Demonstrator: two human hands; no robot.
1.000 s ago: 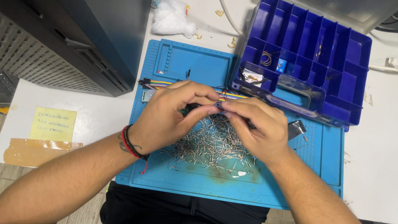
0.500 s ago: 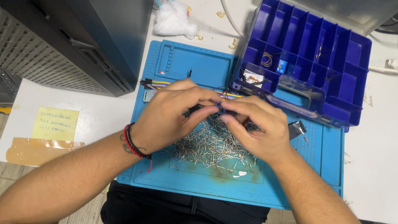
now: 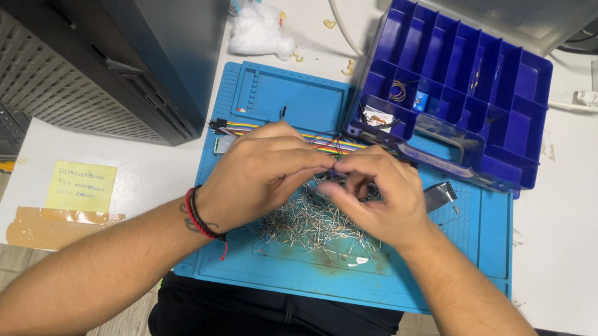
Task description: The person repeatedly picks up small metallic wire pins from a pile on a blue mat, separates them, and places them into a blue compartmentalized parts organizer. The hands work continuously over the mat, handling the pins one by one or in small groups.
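Note:
My left hand [image 3: 262, 172] and my right hand [image 3: 379, 197] meet fingertip to fingertip over a blue work mat [image 3: 256, 273]. Between the fingers they pinch a small dark part, mostly hidden by the fingers. Beneath and in front of the hands lies a heap of small metal pins [image 3: 307, 226]. A band of multicoloured ribbon wires [image 3: 243, 129] runs across the mat just beyond my knuckles. A red and black cord bracelet [image 3: 196, 215] circles my left wrist.
A blue compartment box [image 3: 469, 82] stands open at the back right, overlapping the mat. A large black computer case [image 3: 80, 27] fills the left. A yellow sticky note [image 3: 81, 187] and brown tape [image 3: 56, 228] lie on the white table. White cotton wad [image 3: 259, 30] sits behind the mat.
Both hands stay over the pin heap; the fingertips have shifted slightly closer together around the small part.

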